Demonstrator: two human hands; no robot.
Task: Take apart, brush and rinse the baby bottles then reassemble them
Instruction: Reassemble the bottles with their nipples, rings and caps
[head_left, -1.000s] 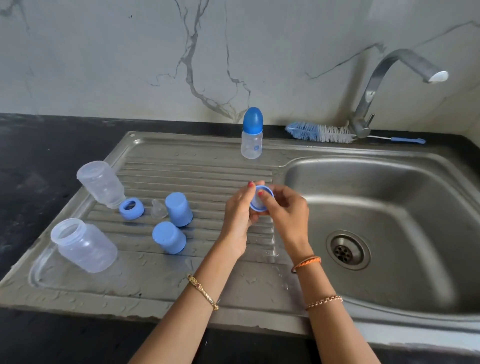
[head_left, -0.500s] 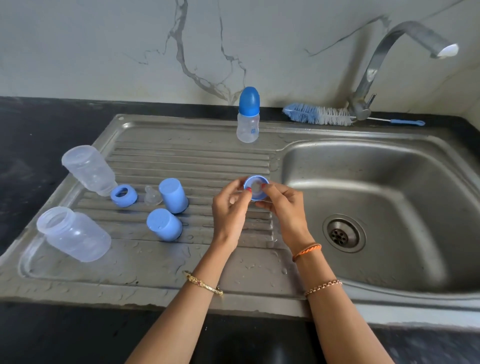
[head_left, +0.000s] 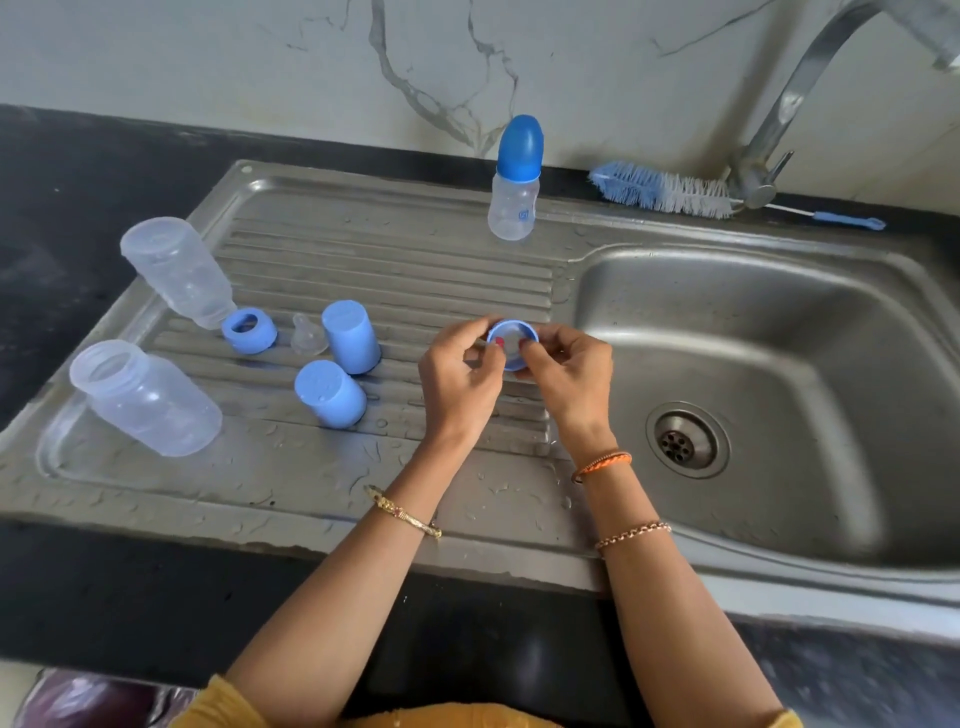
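Lower clear bottle (head_left: 148, 397): lay on its side at the left end of the drainboard (head_left: 291, 488), open mouth up-left.
Upper clear bottle (head_left: 179, 270): tilted, its neck down beside a blue ring (head_left: 249, 330).
Teat (head_left: 306, 335): clear, just right of that ring.
Blue caps: one (head_left: 351, 336) stood behind, the other (head_left: 329, 393) in front, close together.
My left hand (head_left: 460, 384): fingers pinched on the left rim of the blue collar (head_left: 511, 343).
My right hand (head_left: 569, 376): fingers closed on the collar's right rim, above the drainboard's right edge.
Small capped bottle (head_left: 515, 179): upright at the back.
Brush (head_left: 670, 193): lay behind the basin (head_left: 779, 322), by the tap (head_left: 779, 114).
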